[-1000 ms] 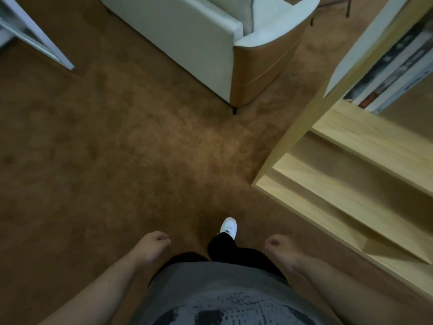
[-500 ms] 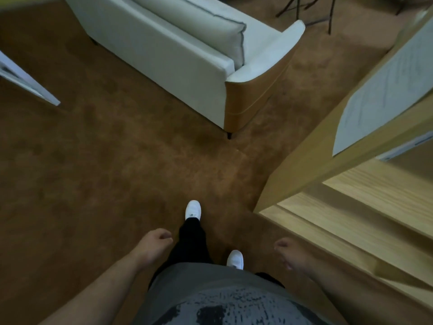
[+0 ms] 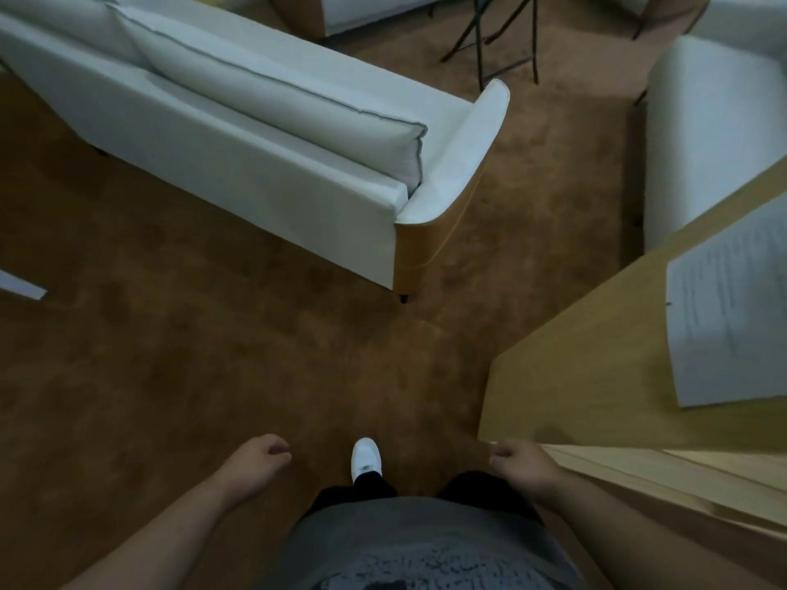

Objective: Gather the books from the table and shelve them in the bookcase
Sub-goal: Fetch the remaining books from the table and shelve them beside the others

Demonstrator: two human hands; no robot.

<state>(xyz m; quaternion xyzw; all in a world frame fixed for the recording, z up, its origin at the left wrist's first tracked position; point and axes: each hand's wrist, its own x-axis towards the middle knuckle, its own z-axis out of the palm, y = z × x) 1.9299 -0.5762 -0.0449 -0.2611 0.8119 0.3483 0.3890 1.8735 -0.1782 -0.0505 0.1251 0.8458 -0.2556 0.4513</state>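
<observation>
Since approx. 1 s ago the bookcase point(image 3: 596, 376) is passed w/ both hands empty, left hand point(image 3: 255, 459) & right hand point(image 3: 526, 462) loosely curled, no books or table in view, so the right arm may get clipped on its corner.

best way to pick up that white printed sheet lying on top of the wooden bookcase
Grip the printed sheet at its near-left corner, coming from the bookcase's open left edge with the right hand. The sheet lies flat, so slide that corner toward the edge, then pinch above and below. Both hands are empty, and the left hand hangs farther away.
</observation>
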